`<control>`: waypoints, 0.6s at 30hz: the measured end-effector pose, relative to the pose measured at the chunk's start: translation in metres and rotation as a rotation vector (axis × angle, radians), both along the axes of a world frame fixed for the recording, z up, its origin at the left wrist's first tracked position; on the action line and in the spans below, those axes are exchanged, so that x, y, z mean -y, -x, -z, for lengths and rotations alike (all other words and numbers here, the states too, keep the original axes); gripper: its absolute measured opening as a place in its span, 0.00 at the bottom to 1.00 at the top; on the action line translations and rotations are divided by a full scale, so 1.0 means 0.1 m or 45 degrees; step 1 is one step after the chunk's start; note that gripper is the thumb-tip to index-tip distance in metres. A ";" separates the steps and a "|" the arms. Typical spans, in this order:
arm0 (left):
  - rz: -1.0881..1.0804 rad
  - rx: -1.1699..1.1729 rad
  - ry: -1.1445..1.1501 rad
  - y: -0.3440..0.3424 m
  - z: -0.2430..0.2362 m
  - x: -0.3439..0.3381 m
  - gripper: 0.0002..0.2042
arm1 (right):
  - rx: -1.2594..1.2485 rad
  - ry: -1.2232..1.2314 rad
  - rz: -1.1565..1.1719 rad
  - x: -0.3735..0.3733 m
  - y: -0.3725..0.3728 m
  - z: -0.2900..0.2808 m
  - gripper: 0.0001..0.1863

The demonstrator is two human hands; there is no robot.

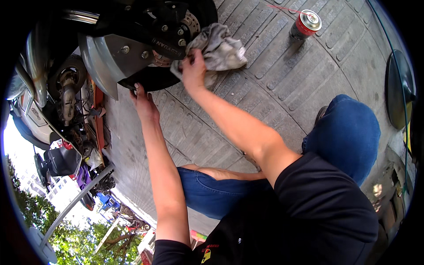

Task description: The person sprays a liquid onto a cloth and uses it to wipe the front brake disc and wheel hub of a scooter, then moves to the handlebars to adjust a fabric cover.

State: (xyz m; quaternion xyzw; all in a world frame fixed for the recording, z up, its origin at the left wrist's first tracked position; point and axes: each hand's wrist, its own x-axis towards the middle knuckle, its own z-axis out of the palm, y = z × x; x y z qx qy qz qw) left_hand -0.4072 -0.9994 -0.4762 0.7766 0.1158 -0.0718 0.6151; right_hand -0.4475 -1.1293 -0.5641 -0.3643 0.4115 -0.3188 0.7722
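Observation:
A motorcycle's front wheel stands at the upper left, with a black tyre (154, 80), a drilled brake disc (191, 23) and a black caliper (170, 47). My right hand (194, 73) is closed on a crumpled, stained grey rag (221, 51), held against the wheel beside the caliper. Part of the rag hangs down past the fingers. My left hand (145, 105) grips the tyre's lower edge, thumb on the rubber and the other fingers mostly hidden. Above that hand sits the silver-grey front fender (98, 55) with bolts in it.
A red and black spray can (305, 24) with a thin red straw stands on the grooved paving (274, 84) at the upper right. Parked scooters (66, 88) line the left side. A dark round object (399, 88) and a thin cable are at the right edge.

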 end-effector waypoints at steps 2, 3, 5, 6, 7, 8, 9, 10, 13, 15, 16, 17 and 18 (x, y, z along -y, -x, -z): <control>-0.010 -0.010 -0.029 0.01 -0.01 0.00 0.38 | 0.197 -0.334 -0.016 -0.29 0.02 -0.13 0.08; -0.026 -0.032 -0.042 0.01 -0.02 0.00 0.39 | 0.315 -0.412 0.012 -0.40 0.02 -0.18 0.08; 0.058 -0.034 -0.029 0.02 -0.08 -0.01 0.39 | 0.281 -0.333 -0.408 -0.64 0.08 -0.25 0.05; 0.133 -0.032 0.022 0.02 -0.10 -0.01 0.39 | 0.278 -0.163 -0.542 -0.73 0.15 -0.26 0.05; 0.137 -0.015 0.029 0.02 -0.13 0.00 0.39 | 0.153 -0.094 -0.765 -0.78 0.20 -0.26 0.06; 0.131 -0.048 -0.020 0.02 -0.15 -0.01 0.38 | 0.235 -0.038 -0.695 -0.76 0.26 -0.20 0.06; 0.111 -0.097 -0.070 0.03 -0.17 -0.01 0.37 | 0.035 0.378 -0.577 -0.68 0.40 -0.10 0.08; 0.124 -0.083 -0.084 0.04 -0.18 -0.01 0.37 | -0.223 0.727 -0.526 -0.57 0.57 0.01 0.10; 0.056 -0.139 -0.150 0.07 -0.18 -0.01 0.35 | -0.397 -0.273 -0.454 0.17 0.76 0.41 0.13; 0.026 -0.178 -0.117 0.08 -0.17 0.00 0.34 | 0.018 -0.662 -0.252 0.77 0.81 0.56 0.13; 0.042 -0.175 -0.129 0.08 -0.16 0.01 0.34 | 0.191 -0.579 -0.265 1.04 0.73 0.55 0.13; 0.022 -0.171 -0.125 0.08 -0.16 0.03 0.34 | 0.342 -0.505 -0.259 1.24 0.65 0.49 0.12; 0.020 -0.183 -0.117 0.08 -0.16 0.04 0.34 | 0.467 -0.458 -0.281 1.37 0.56 0.40 0.12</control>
